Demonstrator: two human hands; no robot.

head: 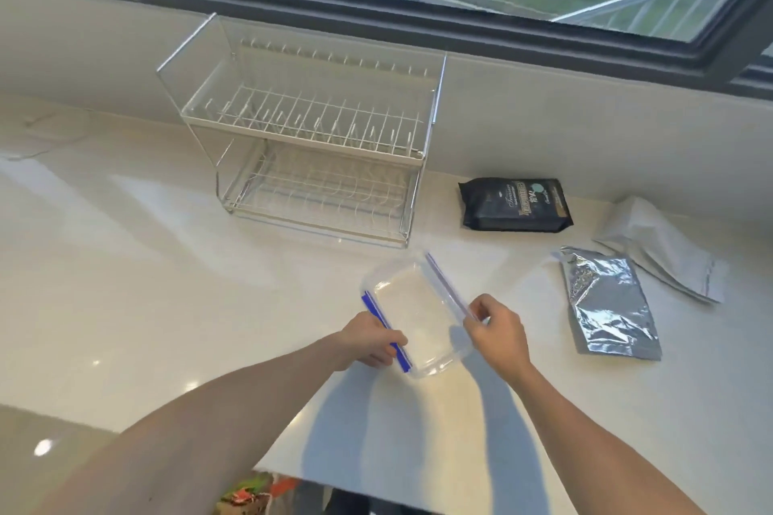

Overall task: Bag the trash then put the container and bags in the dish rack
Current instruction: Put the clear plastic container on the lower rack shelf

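Observation:
A clear rectangular plastic container [412, 316] with blue side clips sits low over the white counter, in front of the dish rack. My left hand [370, 341] grips its left blue clip and my right hand [495, 326] grips its right clip, fingers pinched on the edge. The white wire two-tier dish rack [309, 138] stands behind it with nothing on either tier. To the right lie a black bag [516, 203], a crinkled silver foil bag [608, 305] and a white bag [665, 247].
The counter [167, 263] ends at a front edge near my body, with colourful packaging [251, 495] below it. A low ledge and a dark-framed window [418, 4] run along the back. A thin cable [46, 138] lies at far left.

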